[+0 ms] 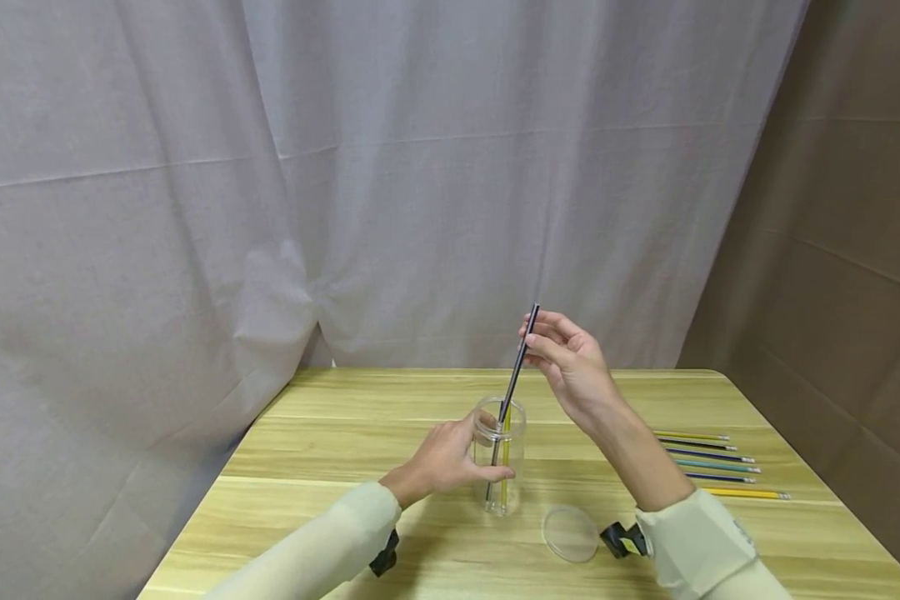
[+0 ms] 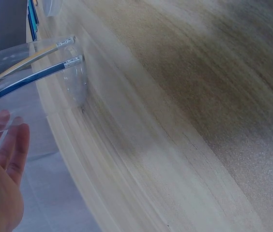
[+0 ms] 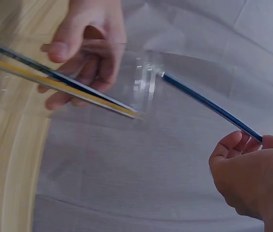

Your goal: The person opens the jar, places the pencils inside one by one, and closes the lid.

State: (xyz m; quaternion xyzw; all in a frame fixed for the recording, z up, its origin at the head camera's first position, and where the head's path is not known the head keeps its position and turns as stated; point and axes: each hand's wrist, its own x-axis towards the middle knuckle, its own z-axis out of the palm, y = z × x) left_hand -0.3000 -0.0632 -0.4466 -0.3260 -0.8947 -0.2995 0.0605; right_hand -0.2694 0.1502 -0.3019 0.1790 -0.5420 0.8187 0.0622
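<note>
A clear jar (image 1: 517, 457) stands upright on the table, its mouth uncovered. My left hand (image 1: 450, 457) grips it around the side, thumb in front. Inside lean a yellow pencil (image 3: 54, 83) and a dark blue pencil (image 2: 30, 79), eraser ends down at the base. Above the mouth, my right hand (image 1: 573, 371) pinches another dark blue pencil (image 1: 520, 358) near its upper end. This pencil slants, and its eraser end is at the jar's rim; how far it enters is hard to tell.
A round clear lid (image 1: 570, 533) lies on the wooden table (image 1: 330, 425), right of the jar. Several pencils (image 1: 712, 463) lie in a row farther right, partly hidden by my right forearm. A grey curtain (image 1: 420, 208) hangs behind the table.
</note>
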